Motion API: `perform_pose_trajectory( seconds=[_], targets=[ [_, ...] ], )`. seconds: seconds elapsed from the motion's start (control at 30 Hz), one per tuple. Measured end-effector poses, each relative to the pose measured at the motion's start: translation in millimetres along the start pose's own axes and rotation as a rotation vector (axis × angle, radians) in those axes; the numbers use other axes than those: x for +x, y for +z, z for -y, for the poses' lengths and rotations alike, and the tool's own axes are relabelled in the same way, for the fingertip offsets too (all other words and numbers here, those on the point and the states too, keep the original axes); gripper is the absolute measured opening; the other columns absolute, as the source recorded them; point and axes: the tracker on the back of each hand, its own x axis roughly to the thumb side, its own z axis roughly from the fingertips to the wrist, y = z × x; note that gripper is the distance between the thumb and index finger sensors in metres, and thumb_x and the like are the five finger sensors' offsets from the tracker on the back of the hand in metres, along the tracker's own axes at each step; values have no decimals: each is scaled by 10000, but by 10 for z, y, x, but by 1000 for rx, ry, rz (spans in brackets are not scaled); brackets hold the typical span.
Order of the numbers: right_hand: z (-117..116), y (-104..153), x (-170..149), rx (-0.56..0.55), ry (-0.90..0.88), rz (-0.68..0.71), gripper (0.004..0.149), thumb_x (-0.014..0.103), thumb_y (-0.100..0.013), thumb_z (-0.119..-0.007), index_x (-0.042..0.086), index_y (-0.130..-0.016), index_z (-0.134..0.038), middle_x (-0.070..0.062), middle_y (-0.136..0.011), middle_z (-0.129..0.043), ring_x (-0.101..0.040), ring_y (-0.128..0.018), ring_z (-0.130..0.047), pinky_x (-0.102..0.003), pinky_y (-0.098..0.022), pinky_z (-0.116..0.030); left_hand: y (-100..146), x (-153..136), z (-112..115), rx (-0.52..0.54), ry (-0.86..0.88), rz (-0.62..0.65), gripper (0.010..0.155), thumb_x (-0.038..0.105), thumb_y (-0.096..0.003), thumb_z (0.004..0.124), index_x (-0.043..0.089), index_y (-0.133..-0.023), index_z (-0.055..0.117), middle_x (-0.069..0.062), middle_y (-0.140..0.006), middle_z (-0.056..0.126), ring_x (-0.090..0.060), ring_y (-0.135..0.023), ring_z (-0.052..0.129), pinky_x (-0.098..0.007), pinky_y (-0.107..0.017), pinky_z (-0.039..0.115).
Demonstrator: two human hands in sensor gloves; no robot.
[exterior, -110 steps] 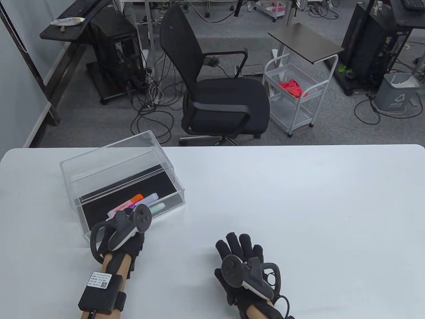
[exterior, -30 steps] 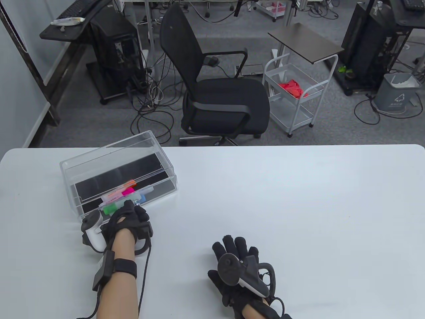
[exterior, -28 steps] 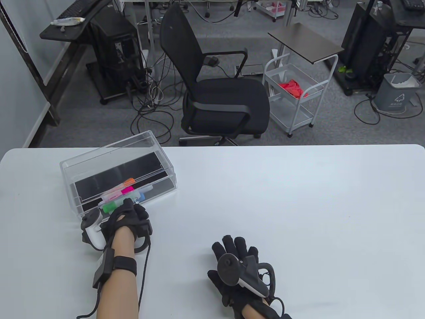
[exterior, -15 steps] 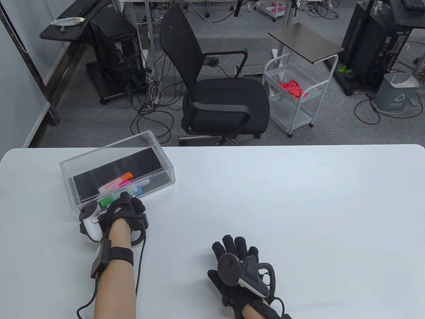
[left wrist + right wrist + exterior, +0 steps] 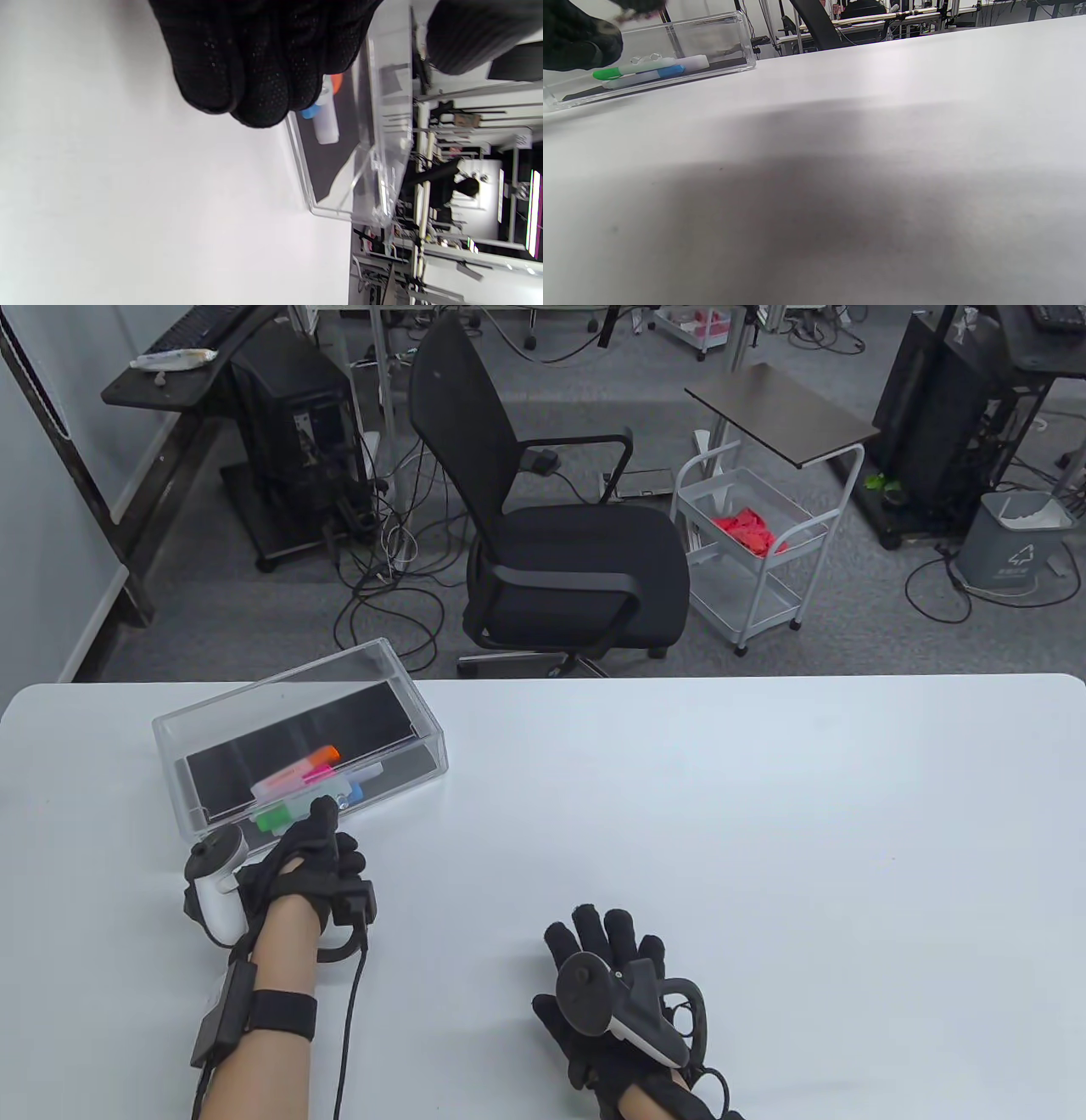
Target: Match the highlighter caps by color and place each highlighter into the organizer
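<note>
The clear acrylic organizer (image 5: 399, 678) stands at the table's far left with its black-lined drawer pushed in. Inside lie several capped highlighters: orange (image 5: 324, 752), pink (image 5: 319, 770), green (image 5: 271, 819) and blue (image 5: 355, 794). My left hand (image 5: 327, 836) sits just in front of the drawer with its fingers curled and nothing in them; one fingertip (image 5: 325, 808) reaches close to the drawer front. The right wrist view shows that hand (image 5: 581, 42) apart from the drawer's clear knob (image 5: 645, 57). My right hand (image 5: 611, 937) lies flat on the table with fingers spread.
The white table (image 5: 764, 831) stretches to the right of the organizer. Beyond its far edge stand a black office chair (image 5: 560, 560) and a white wire cart (image 5: 751, 560).
The drawer with the highlighters has slid back into the organizer. In the last half second my left hand drew back a little toward me. The right hand has stayed put.
</note>
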Motion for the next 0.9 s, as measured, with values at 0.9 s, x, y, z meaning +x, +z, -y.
perform_pose_trajectory(
  seconds=[0.9],
  targets=[
    [66, 97, -199, -17, -35, -60, 752, 553, -410, -663, 403, -1019, -247, 8, -1125, -72, -378, -1043, -55, -713, -686, -163, 1602, -166, 899, 131, -1286, 505, 877, 788, -439, 575, 369, -1128, 230, 74, -1208, 187, -301, -1185, 200, -579, -813, 372]
  ],
)
